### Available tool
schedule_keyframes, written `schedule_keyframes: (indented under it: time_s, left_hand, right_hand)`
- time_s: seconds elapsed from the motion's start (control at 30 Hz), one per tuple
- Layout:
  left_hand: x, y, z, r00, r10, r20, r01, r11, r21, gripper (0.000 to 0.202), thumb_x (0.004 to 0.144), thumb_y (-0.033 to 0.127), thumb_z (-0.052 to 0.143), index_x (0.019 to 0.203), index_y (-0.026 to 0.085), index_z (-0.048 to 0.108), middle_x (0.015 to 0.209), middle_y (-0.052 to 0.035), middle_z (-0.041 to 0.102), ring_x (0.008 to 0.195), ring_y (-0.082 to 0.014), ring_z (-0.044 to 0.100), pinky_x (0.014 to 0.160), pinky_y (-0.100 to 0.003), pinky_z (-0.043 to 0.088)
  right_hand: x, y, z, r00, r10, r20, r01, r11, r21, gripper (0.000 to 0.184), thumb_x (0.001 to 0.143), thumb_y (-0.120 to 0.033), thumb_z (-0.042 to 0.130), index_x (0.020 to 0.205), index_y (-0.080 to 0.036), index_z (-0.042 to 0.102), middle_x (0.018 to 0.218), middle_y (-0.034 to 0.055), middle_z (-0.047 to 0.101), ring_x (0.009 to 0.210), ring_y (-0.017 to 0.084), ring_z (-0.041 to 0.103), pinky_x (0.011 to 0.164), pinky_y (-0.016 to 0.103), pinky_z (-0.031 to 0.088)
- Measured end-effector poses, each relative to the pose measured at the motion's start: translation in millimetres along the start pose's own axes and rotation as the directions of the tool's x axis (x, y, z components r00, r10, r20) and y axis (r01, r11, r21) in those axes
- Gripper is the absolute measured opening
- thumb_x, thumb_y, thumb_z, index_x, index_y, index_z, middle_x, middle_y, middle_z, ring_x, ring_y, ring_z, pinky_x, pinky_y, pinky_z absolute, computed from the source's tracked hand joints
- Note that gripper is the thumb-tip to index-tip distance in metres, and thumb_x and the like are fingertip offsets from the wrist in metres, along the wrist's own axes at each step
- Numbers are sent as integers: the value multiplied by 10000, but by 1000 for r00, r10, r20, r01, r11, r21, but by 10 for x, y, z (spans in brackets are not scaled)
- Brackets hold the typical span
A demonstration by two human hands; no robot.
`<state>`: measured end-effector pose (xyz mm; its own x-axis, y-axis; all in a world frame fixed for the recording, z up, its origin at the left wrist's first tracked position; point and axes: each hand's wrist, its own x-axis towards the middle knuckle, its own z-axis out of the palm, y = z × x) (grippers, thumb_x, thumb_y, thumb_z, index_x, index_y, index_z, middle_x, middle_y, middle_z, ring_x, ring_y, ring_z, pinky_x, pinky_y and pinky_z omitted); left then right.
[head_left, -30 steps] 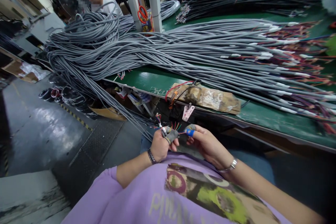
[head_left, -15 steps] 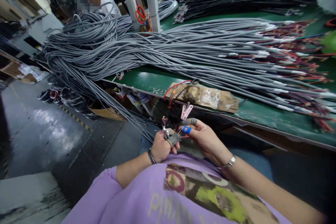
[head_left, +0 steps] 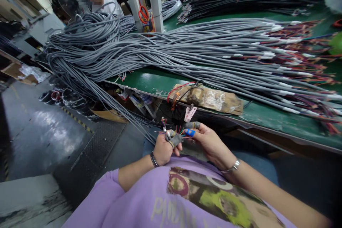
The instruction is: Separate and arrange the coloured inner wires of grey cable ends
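Observation:
My left hand [head_left: 165, 146], with grey finger cots on thumb and finger, is closed round grey cable ends. Thin coloured wires [head_left: 179, 131] fan out from its grip toward the right. A white-banded cable end [head_left: 164, 124] with a tuft of short coloured wires sticks up above this hand. My right hand [head_left: 205, 138] wears blue tape on the thumb and a grey cot on a finger. Its fingertips pinch some of the coloured wires close beside the left hand. Grey cables [head_left: 128, 114] run from the left hand up to the pile on the bench.
A large bundle of grey cables [head_left: 160, 46] lies along the green bench [head_left: 149, 82], its stripped ends at the right. Near the front edge are a taped cardboard piece [head_left: 213, 99] and a pink clip [head_left: 190, 114]. Scissors [head_left: 143, 13] hang by a post. A person [head_left: 107, 1] sits beyond.
The white-banded cable end has shifted slightly left and up with a small turn of my left hand. The coloured wires between the hands are more spread out.

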<state>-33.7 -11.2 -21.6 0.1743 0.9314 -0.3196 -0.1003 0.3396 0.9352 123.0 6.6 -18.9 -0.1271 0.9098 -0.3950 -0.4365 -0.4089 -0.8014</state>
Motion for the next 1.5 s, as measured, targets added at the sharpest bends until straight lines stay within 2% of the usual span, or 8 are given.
schedule_keyframes:
  time_s: [0.13,0.33,0.6,0.9,1.2,1.3,1.43,1.5]
  left_hand:
    - [-11,51,1,999,-21,37,24,997,-72,427,697,540,706,644,147,548,490,14,586,308,-55,446,325,-176,248]
    - [14,226,87,991,-22,130,42,987,-154,423,674,519,735,647,140,549,488,12,589,291,-58,445,290,-166,255]
    - [120,388,225,979,-64,191,101,976,-191,458,607,531,769,637,146,524,465,19,573,282,-60,437,288,-170,262]
    - [171,328,219,975,-117,191,146,979,-142,456,604,536,755,627,152,511,468,20,570,289,-57,434,297,-177,240]
    - [122,326,197,980,-96,176,123,981,-153,452,617,533,753,624,152,510,462,18,570,284,-58,429,290,-178,235]
    - [58,329,203,982,-95,161,118,983,-144,475,609,560,753,628,151,513,464,18,571,279,-56,425,288,-177,239]
    - [16,322,222,984,-97,150,121,980,-161,475,598,556,761,630,150,517,466,19,573,279,-56,424,288,-176,247]
    - [24,319,228,987,-83,141,109,977,-184,467,603,544,762,620,151,512,462,22,567,279,-54,422,289,-174,247]
  right_hand:
    - [53,-48,-88,999,41,0,-41,994,105,275,713,-447,756,807,-208,658,831,59,719,666,159,644,621,284,525]
    - [197,-299,-69,986,138,94,-152,973,171,465,785,-655,579,751,-200,668,783,64,695,652,154,620,569,257,514]
    - [261,-404,98,989,46,143,-63,991,120,436,704,-614,703,783,-185,681,644,24,645,552,139,560,514,253,451]
    - [271,-365,168,998,-28,56,23,996,87,483,649,-658,716,740,-186,667,597,21,619,507,138,537,493,270,430]
    - [249,-326,112,989,119,90,-136,968,212,473,735,-672,616,786,-204,652,701,40,650,569,154,576,521,266,475]
    - [230,-347,89,983,128,128,-153,966,207,420,755,-619,626,794,-202,663,711,37,647,596,150,583,549,260,485]
    - [209,-353,92,989,22,145,-46,985,167,275,691,-440,763,763,-199,651,678,0,620,582,123,550,557,234,471]
    - [203,-343,100,992,-6,125,-15,987,163,266,678,-420,775,740,-196,645,671,0,616,587,125,545,559,237,468]
